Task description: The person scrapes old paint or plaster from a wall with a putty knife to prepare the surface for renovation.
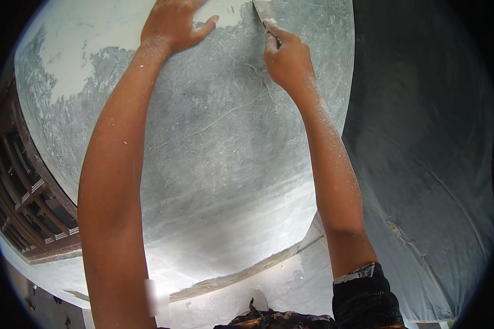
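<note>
My right hand grips a putty knife, its blade reaching up to the top edge of the view against a grey plastered wall. Further left, my left hand rests on the wall with its thumb spread; its fingertips run out of view at the top. Pale, smoother filler covers the wall's upper left and the stretch between the hands, with ragged edges. Fine cracks or ridges cross the bare grey part below. White dust lies on both forearms.
A brown wooden window frame with bars borders the wall at left. On the right hangs a large grey sheet, creased and torn low down. Light floor tiles meet the wall's foot below.
</note>
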Demonstrator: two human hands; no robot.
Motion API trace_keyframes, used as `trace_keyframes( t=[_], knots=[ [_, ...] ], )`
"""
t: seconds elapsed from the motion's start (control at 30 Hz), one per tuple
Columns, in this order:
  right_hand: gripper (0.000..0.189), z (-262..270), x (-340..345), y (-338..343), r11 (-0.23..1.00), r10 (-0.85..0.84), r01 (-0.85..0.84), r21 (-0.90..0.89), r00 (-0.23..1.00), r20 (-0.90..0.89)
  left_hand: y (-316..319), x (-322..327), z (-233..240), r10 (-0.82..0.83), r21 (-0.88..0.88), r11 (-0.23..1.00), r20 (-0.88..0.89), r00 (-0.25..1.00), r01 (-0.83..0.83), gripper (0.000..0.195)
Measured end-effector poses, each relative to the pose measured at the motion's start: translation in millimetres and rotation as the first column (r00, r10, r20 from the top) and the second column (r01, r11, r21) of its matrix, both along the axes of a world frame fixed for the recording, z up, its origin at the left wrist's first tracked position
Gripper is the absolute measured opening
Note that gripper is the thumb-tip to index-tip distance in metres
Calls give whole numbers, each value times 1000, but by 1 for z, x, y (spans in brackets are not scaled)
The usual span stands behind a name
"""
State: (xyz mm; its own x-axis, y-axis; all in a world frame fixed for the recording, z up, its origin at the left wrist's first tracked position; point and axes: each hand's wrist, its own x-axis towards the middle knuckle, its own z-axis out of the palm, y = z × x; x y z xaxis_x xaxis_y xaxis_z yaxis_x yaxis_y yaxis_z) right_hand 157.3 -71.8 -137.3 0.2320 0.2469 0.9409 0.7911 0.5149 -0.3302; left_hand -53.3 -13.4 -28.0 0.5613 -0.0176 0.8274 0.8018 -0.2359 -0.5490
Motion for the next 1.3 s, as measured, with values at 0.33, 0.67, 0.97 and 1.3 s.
trace_keyframes(
  t=[0.33, 0.67, 0.97, 1.3],
  knots=[
    [37, 2, 4, 2, 1000, -21, 20, 21, 999, 34, -2, 2, 2, -29, -29, 999, 2, 1000, 29, 68],
    [37, -15, 1, -9, 981, 27, -32, -190, 999, -29, -1, -1, 0, -40, -49, 998, 9, 999, 41, 67],
    [38, -11, -4, -16, 973, 69, -79, -216, 996, -53, -2, -5, 2, -50, -44, 998, 2, 999, 50, 66],
    [38, 0, -3, -9, 989, 34, -40, -143, 999, -40, -2, -7, 2, -50, -65, 997, -24, 998, 49, 65]
  ],
)
